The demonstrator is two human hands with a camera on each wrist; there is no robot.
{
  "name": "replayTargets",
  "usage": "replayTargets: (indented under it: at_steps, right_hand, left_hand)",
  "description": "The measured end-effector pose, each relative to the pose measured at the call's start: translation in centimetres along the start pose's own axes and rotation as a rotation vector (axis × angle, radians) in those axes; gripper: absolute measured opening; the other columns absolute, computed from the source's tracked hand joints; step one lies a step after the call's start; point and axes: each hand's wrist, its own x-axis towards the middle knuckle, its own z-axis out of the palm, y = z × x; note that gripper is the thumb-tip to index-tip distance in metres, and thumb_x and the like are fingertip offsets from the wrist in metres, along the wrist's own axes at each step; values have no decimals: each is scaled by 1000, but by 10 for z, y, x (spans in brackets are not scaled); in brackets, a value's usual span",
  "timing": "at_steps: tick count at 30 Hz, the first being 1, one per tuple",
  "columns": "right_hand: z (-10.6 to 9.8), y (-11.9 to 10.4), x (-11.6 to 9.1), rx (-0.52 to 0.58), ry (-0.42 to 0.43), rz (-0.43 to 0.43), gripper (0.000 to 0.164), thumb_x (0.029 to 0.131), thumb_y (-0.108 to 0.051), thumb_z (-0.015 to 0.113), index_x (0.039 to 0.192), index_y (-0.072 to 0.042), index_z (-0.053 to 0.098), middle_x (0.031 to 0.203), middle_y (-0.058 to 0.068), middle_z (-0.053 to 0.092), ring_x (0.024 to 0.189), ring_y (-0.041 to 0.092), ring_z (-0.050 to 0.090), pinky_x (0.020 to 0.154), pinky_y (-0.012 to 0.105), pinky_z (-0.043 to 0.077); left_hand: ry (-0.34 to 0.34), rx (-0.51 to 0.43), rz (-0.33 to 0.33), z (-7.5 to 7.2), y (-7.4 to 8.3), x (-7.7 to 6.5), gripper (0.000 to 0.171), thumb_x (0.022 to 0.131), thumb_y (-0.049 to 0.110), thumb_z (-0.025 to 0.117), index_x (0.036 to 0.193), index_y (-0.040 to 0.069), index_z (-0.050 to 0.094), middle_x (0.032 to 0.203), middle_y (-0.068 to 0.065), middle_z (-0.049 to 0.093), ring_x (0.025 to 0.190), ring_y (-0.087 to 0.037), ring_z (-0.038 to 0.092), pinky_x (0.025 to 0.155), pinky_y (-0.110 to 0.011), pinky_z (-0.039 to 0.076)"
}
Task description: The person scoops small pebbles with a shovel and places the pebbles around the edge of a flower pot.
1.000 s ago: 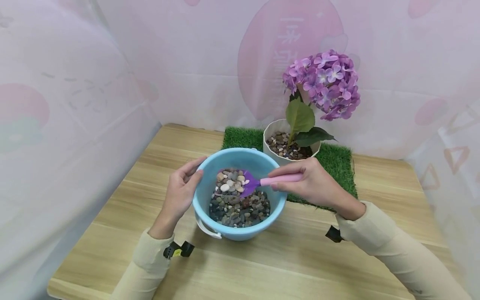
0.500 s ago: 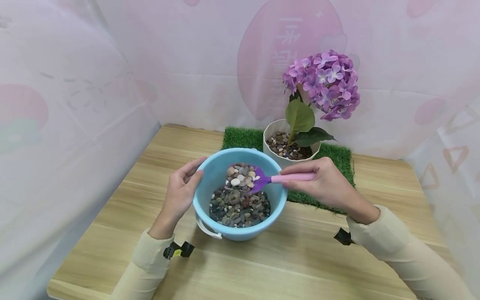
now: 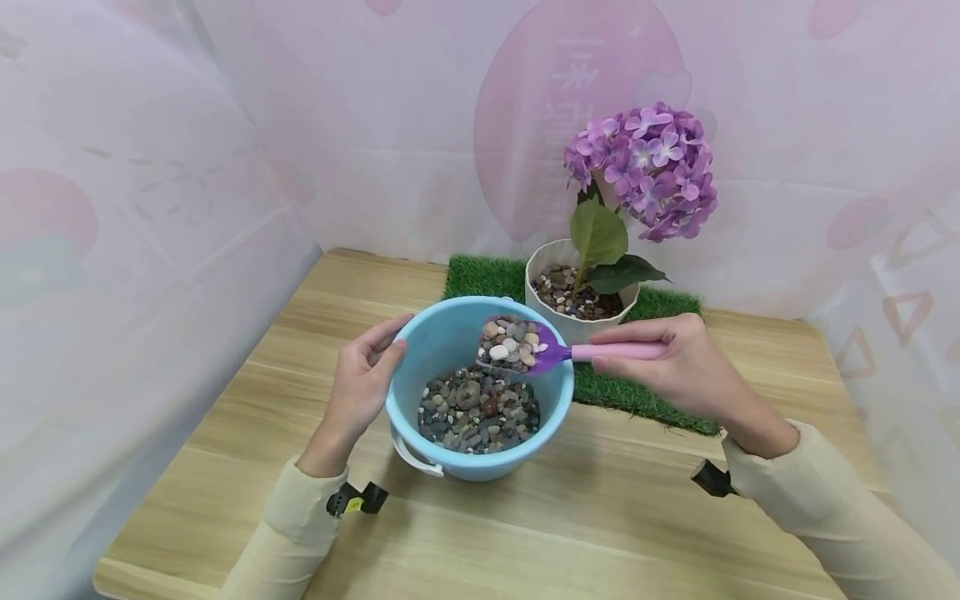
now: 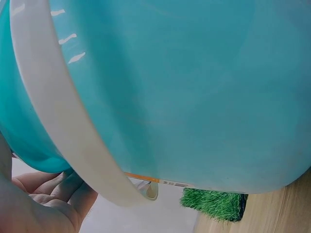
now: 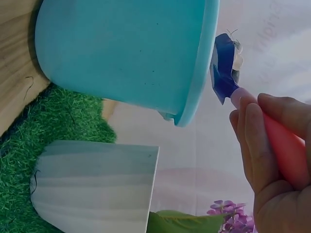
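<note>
A small toy shovel [image 3: 550, 350] with a pink handle and purple blade carries a heap of pebbles [image 3: 512, 343]. My right hand [image 3: 675, 367] pinches its handle between thumb and fingers, the blade over the right part of the light blue bucket [image 3: 557, 421]. In the right wrist view, the blade [image 5: 223, 65] is above the bucket's rim. More pebbles [image 3: 480, 417] cover the bucket's bottom. My left hand [image 3: 363, 379] holds the bucket's left rim, thumb at the edge. The white bucket handle [image 4: 68, 111] hangs down outside.
Behind the bucket, a white pot [image 3: 551, 315] of pebbles holds a purple hydrangea [image 3: 648, 171] with green leaves. It stands on a green grass mat [image 3: 630, 400]. Everything rests on a wooden table [image 3: 525, 542], with printed white cloth [image 3: 390, 167] hanging at the back and sides.
My right hand has drawn the loaded shovel rightward and slightly up, from the bucket's middle toward its right rim. The left hand and the bucket have stayed in place.
</note>
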Motion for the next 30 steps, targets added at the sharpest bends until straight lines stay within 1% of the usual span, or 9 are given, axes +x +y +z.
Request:
replayTargets:
  at_steps: [3,8,14,17,21,26,28,30]
  right_hand:
    - [-5,1,-4,-43,18,-25,23,91,-13,84,114,-13,82,105,1,83,95,13,80,81,28,68]
    - [-14,2,-10,-86,38,-56,23,91,-8,82,113,-13,82,104,1,83,93,13,80,78,25,68]
    - [-24,2,-18,-103,88,-8,26,90,-2,82,114,-10,82,103,0,83,90,8,80,79,22,67]
    - [-27,3,-22,-121,114,11,27,90,-3,82,115,-10,81,102,-1,83,88,5,80,79,19,67]
    - [-31,8,-27,-145,143,16,26,90,-5,83,115,-11,82,101,-3,83,88,3,79,75,18,66]
    - [-36,12,-31,-149,165,8,28,89,1,82,115,-9,82,100,-3,83,88,1,79,74,19,67]
    - [-38,13,-33,-159,171,13,27,89,-1,82,115,-9,82,100,-5,83,89,2,79,75,19,67]
    - [-40,14,-36,-173,179,26,27,89,-5,84,116,-10,81,100,-7,83,89,3,79,72,18,67]
  left_hand:
    - [2,0,-1,0,1,0,41,109,9,53,147,-6,56,146,-24,63,132,-39,65,100,-38,61]
    - [3,-2,-1,0,0,-1,41,109,9,53,148,-4,56,147,-24,63,131,-39,65,100,-38,62]
    - [0,-13,1,0,-1,-1,41,109,9,53,148,-3,56,147,-24,63,131,-39,65,99,-36,62]
    - [0,-16,8,0,-1,0,41,109,9,52,148,-4,56,147,-25,62,132,-38,65,99,-35,62]
    - [0,-25,6,0,1,0,41,109,8,52,147,-6,56,147,-26,62,132,-38,64,99,-33,62]
    - [1,-16,-3,0,2,-1,41,109,9,52,148,-5,55,148,-25,62,132,-38,64,100,-33,62]
    - [3,-7,-6,0,3,-1,41,109,9,52,148,-4,55,148,-24,62,133,-38,64,100,-32,61]
    - [4,-4,-8,0,3,0,41,110,10,52,148,-4,55,148,-24,62,133,-38,64,100,-32,61]
